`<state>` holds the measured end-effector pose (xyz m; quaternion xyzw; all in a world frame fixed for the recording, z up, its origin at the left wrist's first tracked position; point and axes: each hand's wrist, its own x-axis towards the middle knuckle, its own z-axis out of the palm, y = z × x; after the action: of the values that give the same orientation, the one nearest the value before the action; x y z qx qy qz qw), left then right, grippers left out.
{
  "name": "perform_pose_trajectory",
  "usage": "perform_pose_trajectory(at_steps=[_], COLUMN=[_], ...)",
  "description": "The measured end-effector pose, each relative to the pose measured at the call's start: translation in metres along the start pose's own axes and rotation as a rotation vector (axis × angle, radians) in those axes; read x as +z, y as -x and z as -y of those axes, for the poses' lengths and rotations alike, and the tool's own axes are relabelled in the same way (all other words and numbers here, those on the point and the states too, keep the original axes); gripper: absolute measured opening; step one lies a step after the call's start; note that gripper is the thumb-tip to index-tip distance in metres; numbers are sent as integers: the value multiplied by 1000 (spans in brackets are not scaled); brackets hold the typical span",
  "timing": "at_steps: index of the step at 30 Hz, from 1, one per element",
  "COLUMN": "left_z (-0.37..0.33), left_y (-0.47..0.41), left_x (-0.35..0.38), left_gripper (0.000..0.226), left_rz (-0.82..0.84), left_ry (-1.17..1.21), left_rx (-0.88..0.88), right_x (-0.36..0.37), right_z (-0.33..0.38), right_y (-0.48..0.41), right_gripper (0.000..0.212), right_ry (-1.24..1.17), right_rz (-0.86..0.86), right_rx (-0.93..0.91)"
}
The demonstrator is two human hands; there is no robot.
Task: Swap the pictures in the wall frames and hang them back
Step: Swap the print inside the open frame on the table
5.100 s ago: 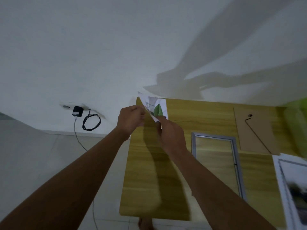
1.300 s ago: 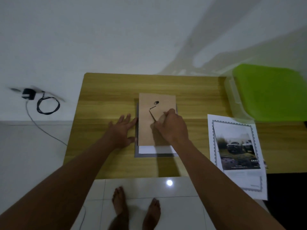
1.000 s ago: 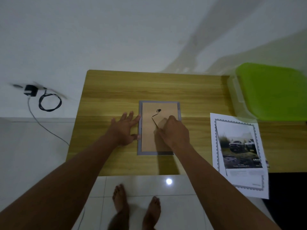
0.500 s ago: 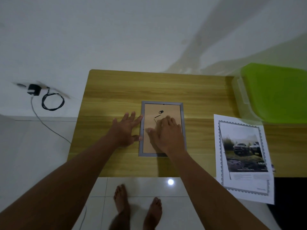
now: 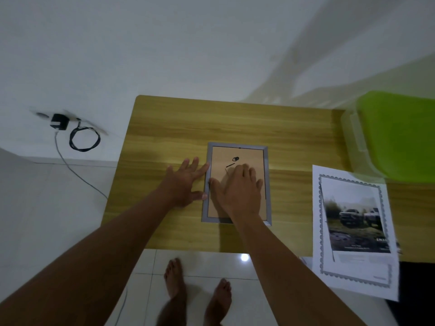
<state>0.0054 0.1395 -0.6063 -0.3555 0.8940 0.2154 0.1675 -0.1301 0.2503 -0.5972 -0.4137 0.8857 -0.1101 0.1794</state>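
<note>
On table [image 5: 164, 128], right hand [image 5: 237, 189] flat on frame backing [image 5: 219, 175]

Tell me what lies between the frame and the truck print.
Only bare table: the head view shows nothing between the frame and the truck print.

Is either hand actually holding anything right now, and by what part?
Nothing is gripped. The right hand presses flat on the frame's backing board; the left hand steadies the frame edge.
</note>
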Motion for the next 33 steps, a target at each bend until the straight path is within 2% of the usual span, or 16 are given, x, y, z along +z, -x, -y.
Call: perform_pose_trajectory(at_steps=[4, 14, 17, 21, 23, 27, 33], left_z=[0, -1, -1, 0, 0, 0, 0], left_y=[1, 2, 3, 2, 0, -1, -1], left_x=[-1, -1, -1, 0, 0, -1, -1], left_gripper=[93, 95, 95, 95, 94, 94, 95], left_rz=[-4, -7, -7, -4, 6, 10, 16], left_ry=[23, 16, 15, 24, 17, 9, 27], left_rx=[5, 4, 4, -2, -8, -10, -17], right_x=[0, 1, -5, -23, -33, -51, -53], right_z=[3, 0, -2, -19, -30, -36, -37], right_y=[-3, -7, -6, -25, -42, -68, -75], right_gripper=[80, 72, 57, 37, 42, 60, 52], right_ry=[18, 37, 45, 60, 69, 78, 197], right_rz=[-48, -47, -76, -74, -52, 126, 142], right_rx=[7, -2, -33, -173, -247, -305, -371])
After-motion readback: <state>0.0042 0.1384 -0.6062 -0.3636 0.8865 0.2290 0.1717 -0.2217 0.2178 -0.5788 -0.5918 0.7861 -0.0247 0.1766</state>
